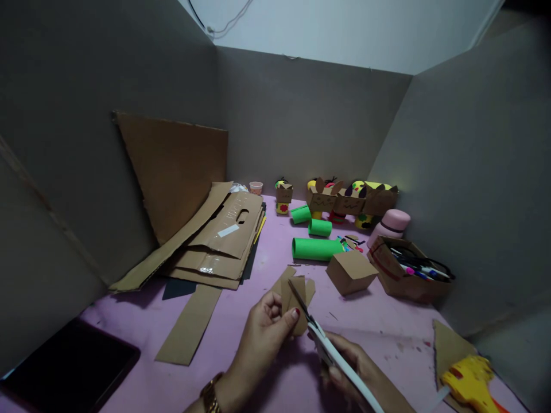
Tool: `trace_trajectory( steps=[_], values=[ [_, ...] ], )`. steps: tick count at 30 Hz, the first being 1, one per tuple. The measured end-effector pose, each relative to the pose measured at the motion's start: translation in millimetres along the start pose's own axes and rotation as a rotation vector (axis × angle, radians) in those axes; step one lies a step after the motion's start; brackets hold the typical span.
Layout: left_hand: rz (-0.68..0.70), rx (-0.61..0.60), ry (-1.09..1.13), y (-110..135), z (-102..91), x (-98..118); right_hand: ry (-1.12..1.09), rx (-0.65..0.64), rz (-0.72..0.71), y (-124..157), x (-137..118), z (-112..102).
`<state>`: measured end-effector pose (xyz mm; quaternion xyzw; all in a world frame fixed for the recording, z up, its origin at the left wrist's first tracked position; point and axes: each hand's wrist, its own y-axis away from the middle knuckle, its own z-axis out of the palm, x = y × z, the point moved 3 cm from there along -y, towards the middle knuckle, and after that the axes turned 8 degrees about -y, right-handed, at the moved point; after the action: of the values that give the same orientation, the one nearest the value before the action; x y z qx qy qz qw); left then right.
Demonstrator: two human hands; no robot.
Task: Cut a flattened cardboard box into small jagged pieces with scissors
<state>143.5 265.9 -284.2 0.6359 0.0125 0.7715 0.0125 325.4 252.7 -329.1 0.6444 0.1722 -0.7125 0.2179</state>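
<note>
My left hand (269,324) pinches a small cut piece of brown cardboard (297,289) between thumb and fingers, near the middle of the table. In my right hand (350,358) is a pair of scissors (321,335) with a white handle. Its dark blades lie against the cardboard piece, pointing up and to the left. Just behind my left hand, a narrow cardboard strip (284,278) shows beside the held piece; whether it is held too, I cannot tell. A small cardboard box (352,272) sits beyond my right hand.
Stacked cardboard sheets (219,235) and a loose strip (189,327) lie left. Green rolls (318,249) and decorated cardboard figures (322,198) stand behind. A pen box (408,275), pink bottle (390,226) and yellow glue gun (469,381) are right. A black tablet-like slab (71,367) lies front left.
</note>
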Motion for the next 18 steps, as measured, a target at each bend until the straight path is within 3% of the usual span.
trace_trajectory(
  steps=[9,18],
  values=[
    [-0.062,-0.044,0.009,3.8,8.8,-9.2,-0.048,-0.021,0.053,-0.8,-10.5,8.4],
    [-0.055,-0.048,0.048,4.1,9.3,-9.6,-0.038,0.066,-0.064,-1.5,-7.7,9.7]
  ],
)
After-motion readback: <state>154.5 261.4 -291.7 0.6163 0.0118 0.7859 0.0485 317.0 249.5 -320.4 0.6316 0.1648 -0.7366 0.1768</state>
